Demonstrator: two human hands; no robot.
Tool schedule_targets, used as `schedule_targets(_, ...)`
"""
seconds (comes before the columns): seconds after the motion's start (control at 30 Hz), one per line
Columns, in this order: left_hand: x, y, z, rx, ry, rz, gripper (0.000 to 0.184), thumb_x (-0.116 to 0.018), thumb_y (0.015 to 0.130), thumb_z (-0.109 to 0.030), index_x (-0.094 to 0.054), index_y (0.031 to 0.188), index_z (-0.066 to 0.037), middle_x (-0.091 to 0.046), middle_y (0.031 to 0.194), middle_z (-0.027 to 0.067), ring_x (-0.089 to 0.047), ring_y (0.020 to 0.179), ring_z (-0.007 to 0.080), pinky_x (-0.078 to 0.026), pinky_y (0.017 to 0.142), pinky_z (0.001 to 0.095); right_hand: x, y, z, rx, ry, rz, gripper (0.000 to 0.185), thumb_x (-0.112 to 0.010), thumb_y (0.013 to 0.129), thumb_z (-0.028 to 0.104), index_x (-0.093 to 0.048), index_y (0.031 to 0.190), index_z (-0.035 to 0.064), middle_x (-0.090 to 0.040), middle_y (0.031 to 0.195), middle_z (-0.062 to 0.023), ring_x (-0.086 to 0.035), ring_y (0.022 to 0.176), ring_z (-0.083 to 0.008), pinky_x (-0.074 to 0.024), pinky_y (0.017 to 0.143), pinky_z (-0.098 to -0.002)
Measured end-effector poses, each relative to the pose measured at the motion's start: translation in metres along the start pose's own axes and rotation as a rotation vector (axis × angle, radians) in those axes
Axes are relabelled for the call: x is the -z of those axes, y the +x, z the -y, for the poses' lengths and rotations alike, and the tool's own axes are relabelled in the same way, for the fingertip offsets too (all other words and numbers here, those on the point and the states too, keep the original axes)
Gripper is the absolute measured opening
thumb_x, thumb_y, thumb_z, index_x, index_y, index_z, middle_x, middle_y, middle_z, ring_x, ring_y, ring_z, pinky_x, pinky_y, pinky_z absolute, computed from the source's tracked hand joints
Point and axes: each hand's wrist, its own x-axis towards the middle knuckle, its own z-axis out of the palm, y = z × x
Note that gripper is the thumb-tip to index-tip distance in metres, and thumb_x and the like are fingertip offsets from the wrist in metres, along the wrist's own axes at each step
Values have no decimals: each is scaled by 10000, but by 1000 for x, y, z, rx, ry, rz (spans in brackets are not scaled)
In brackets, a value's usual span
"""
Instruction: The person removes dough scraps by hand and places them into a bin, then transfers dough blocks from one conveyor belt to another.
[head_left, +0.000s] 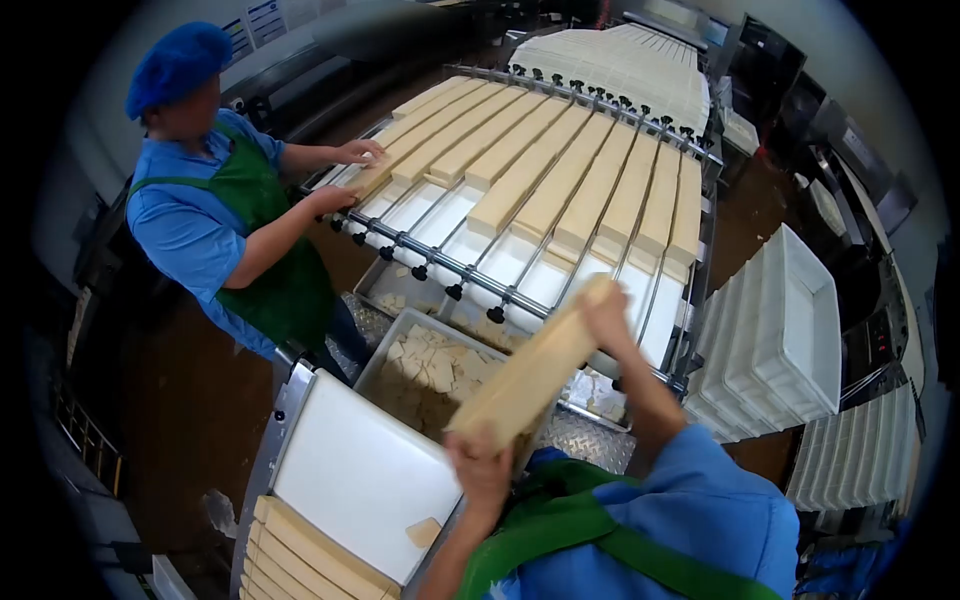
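A long pale stack of thin sheets [530, 360] is held slanting over a grey bin of broken pieces [437, 367]. My left hand [480, 470] grips its lower end, and my right hand [606, 318] is wrapped round its upper end. Beyond it, several similar long stacks [585, 190] lie side by side in lanes on a slatted conveyor [425, 215] with metal guide rails. Below my left hand's side is a white belt [360, 460] with a loose piece [423, 531] on it and a row of stacks [310, 550] at its near end.
A co-worker in a blue cap [180, 65] and green apron stands at the left, both hands on the leftmost stack. White crates [775, 330] are piled at the right. Black knobs [420, 272] line the conveyor's front rail. Another white conveyor [610, 75] is behind.
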Motion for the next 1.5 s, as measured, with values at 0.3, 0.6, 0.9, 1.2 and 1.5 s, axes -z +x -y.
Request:
schedule_targets(0.3,-95,24,-116,-1092,-424,79,368,-525,862,-143,-512,1230,-145,-488,1145,66,-569,780,165,-503,644,238,137,124,-165,18,-738,439,621,-344,896,498,-470,1297,41,-460,1354,-214,-464,1211,-404,-273,1056,-528)
schedule_targets(0.6,-134,42,-135,-1207,-387,115,317,-577,851,-162,-594,1167,-133,-507,1217,-1,-399,1208,220,-467,865,205,147,144,-107,-151,-638,321,564,-319,874,370,-485,1237,-30,-480,1275,-312,-395,1243,-434,-244,1045,-524)
schedule_targets(0.9,-154,69,-151,-1236,-433,145,321,-569,808,-149,-636,1122,-141,-496,1197,109,-522,1093,235,-518,797,221,137,162,-127,8,-716,140,497,-415,867,290,-466,1258,-12,-525,1216,-220,-438,1196,-369,-270,1006,-539)
schedule_targets(1.2,-180,91,-181,-677,-666,1035,445,-516,849,-129,-462,1290,-153,-378,1372,259,-626,976,340,-541,782,361,123,120,-136,139,-449,-287,461,-540,840,191,-472,1269,36,-457,1251,-178,-386,1202,-337,-260,990,-476)
schedule_targets(1.5,-159,80,-139,-450,-455,274,214,-636,711,-151,-536,895,-105,-578,1128,71,-612,643,219,-464,482,324,151,-10,-108,1166,-555,170,203,-551,847,94,-580,1046,70,-565,1163,-150,-499,1103,-344,-309,943,-515)
